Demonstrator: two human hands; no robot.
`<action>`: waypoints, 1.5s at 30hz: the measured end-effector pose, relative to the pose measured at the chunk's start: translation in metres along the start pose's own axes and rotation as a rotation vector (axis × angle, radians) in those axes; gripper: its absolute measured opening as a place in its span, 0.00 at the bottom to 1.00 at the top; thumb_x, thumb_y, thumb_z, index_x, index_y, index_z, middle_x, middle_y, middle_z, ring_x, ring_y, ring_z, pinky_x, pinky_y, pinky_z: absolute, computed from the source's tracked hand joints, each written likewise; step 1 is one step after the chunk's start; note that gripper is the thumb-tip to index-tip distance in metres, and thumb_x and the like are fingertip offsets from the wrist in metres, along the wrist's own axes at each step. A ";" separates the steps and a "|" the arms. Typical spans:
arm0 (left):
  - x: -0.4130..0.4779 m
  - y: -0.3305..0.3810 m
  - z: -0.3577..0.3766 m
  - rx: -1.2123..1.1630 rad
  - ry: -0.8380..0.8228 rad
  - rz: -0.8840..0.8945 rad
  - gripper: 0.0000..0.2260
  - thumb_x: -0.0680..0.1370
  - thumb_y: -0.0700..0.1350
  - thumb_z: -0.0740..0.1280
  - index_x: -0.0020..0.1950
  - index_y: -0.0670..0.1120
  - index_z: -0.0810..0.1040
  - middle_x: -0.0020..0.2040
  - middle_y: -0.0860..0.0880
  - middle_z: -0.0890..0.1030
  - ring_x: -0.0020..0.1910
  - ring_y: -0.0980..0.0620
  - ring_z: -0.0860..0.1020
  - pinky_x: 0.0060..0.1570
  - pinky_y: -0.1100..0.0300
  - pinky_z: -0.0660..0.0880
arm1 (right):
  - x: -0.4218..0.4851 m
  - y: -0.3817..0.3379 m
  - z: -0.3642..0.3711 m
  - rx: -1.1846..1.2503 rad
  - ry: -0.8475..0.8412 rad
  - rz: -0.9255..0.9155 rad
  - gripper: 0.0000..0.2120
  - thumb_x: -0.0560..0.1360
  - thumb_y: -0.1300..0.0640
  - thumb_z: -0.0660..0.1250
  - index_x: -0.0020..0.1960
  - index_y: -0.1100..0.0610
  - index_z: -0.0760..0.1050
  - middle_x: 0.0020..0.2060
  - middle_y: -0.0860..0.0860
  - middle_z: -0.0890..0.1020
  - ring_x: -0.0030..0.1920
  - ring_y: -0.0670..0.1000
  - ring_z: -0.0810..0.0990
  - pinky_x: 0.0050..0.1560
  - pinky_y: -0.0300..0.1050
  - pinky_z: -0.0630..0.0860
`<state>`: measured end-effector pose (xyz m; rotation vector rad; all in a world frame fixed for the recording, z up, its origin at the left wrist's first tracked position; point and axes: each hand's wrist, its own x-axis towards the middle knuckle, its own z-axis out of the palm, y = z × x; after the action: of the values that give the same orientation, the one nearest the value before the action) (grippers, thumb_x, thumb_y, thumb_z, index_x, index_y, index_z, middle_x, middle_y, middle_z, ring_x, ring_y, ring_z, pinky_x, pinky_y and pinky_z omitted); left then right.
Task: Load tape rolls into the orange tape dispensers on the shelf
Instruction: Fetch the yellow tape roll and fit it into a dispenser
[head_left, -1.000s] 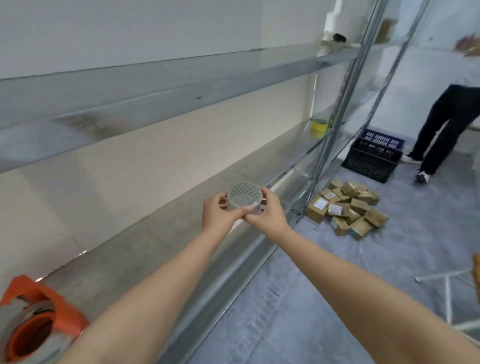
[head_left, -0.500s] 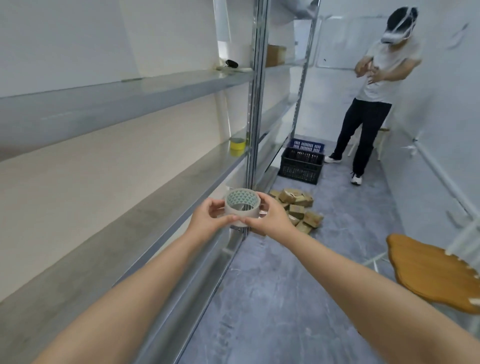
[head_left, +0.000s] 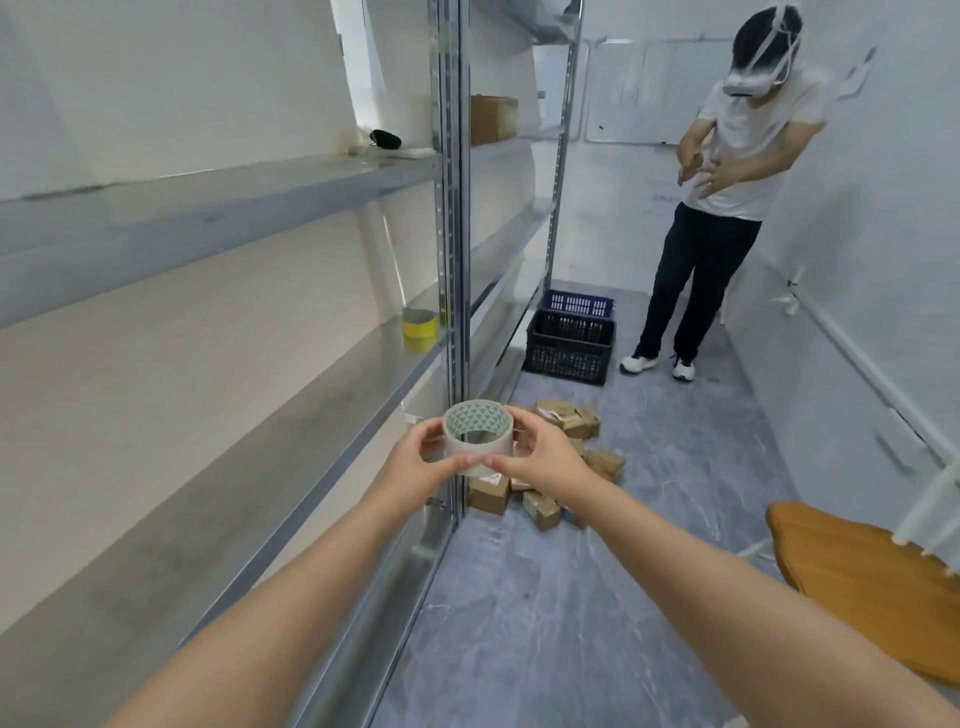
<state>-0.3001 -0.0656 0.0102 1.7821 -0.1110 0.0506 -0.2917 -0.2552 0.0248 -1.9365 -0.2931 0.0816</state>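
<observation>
A clear tape roll (head_left: 477, 436) with a green-patterned core is held out in front of me, beside the front edge of the metal shelf (head_left: 218, 499). My left hand (head_left: 418, 462) grips its left side and my right hand (head_left: 545, 457) grips its right side, thumbs meeting on the near face. A second, yellow tape roll (head_left: 420, 330) stands further along the same shelf by the upright post. No orange dispenser is in view.
Small cardboard boxes (head_left: 556, 467) lie piled on the grey floor beyond my hands. Black and blue crates (head_left: 570, 343) stand further back. Another person (head_left: 727, 197) stands in the aisle. A wooden chair seat (head_left: 862, 577) juts in at the right.
The view has swung right along the aisle, so the orange dispenser left the frame. Both hands have kept hold of the tape roll, now tilted so its open core faces me.
</observation>
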 end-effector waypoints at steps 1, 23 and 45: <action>0.017 -0.003 0.000 -0.011 0.006 -0.001 0.23 0.65 0.46 0.78 0.57 0.52 0.76 0.57 0.51 0.81 0.58 0.52 0.78 0.62 0.51 0.74 | 0.017 0.002 -0.004 -0.033 -0.004 -0.008 0.28 0.65 0.58 0.76 0.58 0.39 0.71 0.53 0.38 0.79 0.56 0.36 0.77 0.55 0.32 0.74; 0.318 -0.055 0.004 -0.016 0.267 -0.093 0.26 0.65 0.41 0.78 0.60 0.43 0.73 0.57 0.47 0.78 0.54 0.52 0.76 0.52 0.62 0.72 | 0.336 0.059 -0.052 -0.079 -0.175 -0.062 0.32 0.59 0.44 0.76 0.61 0.44 0.72 0.57 0.46 0.80 0.59 0.45 0.78 0.63 0.51 0.76; 0.361 -0.131 -0.063 -0.057 0.730 -0.397 0.31 0.60 0.41 0.79 0.61 0.53 0.74 0.59 0.48 0.80 0.56 0.49 0.80 0.52 0.57 0.79 | 0.502 0.096 0.069 -0.117 -0.697 -0.130 0.33 0.67 0.64 0.74 0.68 0.63 0.64 0.61 0.56 0.75 0.62 0.54 0.74 0.57 0.33 0.72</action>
<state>0.0741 0.0063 -0.0692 1.6002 0.7536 0.3991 0.1959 -0.1041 -0.0487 -1.9431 -0.8979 0.6713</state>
